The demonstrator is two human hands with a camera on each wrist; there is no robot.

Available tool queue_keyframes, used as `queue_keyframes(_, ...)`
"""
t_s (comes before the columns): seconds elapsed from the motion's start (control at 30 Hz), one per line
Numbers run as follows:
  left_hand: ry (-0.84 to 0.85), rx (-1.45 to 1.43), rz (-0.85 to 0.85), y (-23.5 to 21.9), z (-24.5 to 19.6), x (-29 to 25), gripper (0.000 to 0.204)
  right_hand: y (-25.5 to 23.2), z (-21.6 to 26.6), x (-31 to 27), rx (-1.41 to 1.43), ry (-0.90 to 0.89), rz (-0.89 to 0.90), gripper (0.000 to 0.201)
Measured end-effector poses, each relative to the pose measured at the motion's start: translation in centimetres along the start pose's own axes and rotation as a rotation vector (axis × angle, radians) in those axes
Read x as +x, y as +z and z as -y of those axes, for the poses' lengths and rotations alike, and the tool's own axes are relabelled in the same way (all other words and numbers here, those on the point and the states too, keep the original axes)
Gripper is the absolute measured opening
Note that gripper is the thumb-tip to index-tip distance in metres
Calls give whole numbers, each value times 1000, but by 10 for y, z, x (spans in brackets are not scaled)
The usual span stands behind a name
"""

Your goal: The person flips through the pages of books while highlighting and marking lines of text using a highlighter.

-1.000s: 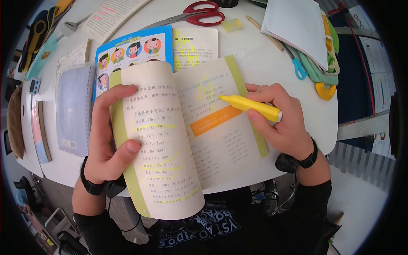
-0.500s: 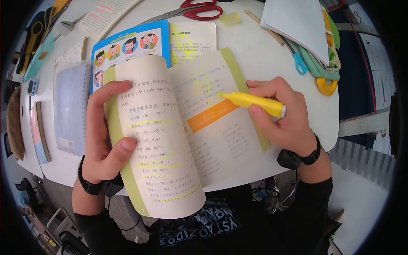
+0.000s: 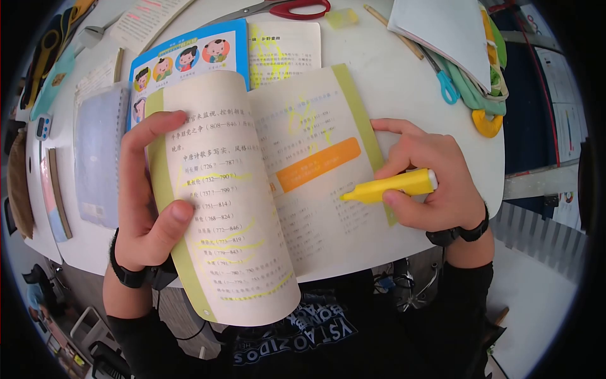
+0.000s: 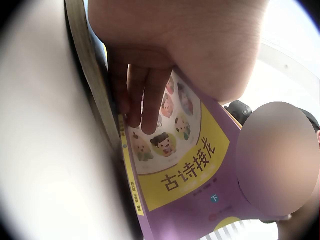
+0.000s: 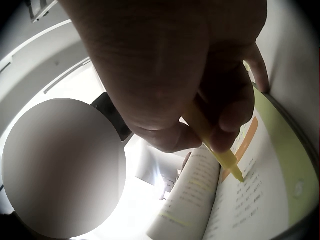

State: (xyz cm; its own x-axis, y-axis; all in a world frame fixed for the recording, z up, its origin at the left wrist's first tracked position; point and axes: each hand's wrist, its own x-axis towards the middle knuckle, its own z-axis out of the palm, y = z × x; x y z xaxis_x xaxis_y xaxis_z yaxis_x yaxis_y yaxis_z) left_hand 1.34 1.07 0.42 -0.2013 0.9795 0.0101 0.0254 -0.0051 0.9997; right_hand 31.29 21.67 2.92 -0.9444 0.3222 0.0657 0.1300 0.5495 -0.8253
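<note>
In the head view an open book (image 3: 315, 218) with green page edges and an orange band leans over the table's front edge. My left hand (image 3: 140, 237) grips its left side, thumb on the curved left page. The left wrist view has the fingers behind, against the purple and yellow cover (image 4: 172, 220). Between thumb and fingers, my right hand (image 3: 449, 167) pinches a yellow highlighter (image 3: 398, 185). Its tip points left at the print below the orange band; in the right wrist view the tip (image 5: 241, 178) is right at the printed lines. Yellow strokes mark both pages.
Behind the book lie a blue-edged sheet with cartoon children (image 3: 213, 38) and a marked printed page (image 3: 287, 57). Red-handled scissors (image 3: 300, 9), a pencil (image 3: 394, 33), blue-handled scissors (image 3: 450, 93) and white papers (image 3: 439, 44) lie farther back. A plastic folder (image 3: 100, 164) is on the left.
My right hand has brought the highlighter from just above the orange band down to the lines below it. The book and left hand have shifted slightly left in the view.
</note>
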Motion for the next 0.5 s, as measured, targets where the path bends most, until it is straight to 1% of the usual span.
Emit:
queue_keyframes(0.07, 14, 13, -2, 0, 0, 0, 83, 1, -2, 0, -20, -3, 11, 12)
queue_keyframes(0.13, 20, 25, -3, 0, 0, 0, 83, 5, -5, -1, -57, -29, -59, 13)
queue_keyframes(0.17, 26, 37, -5, -1, 1, 0, 83, 8, -1, 0, -58, -29, -61, 13)
queue_keyframes(0.23, 27, 41, -2, -2, 1, 0, 83, 18, 7, 0, 61, 268, -266, 14)
queue_keyframes(0.27, 25, 44, -1, -2, 2, 0, 83, 17, 5, 0, 61, 270, -268, 14)
queue_keyframes(0.33, 26, 42, -3, -2, 2, 0, 84, 13, -2, -2, -83, 6, -131, 16)
queue_keyframes(0.47, 35, 50, -15, 0, 2, 1, 84, -1, -4, -4, -112, 25, -61, 18)
queue_keyframes(0.5, 34, 50, -14, 0, 2, 1, 84, -1, -4, -4, -104, -43, -37, 19)
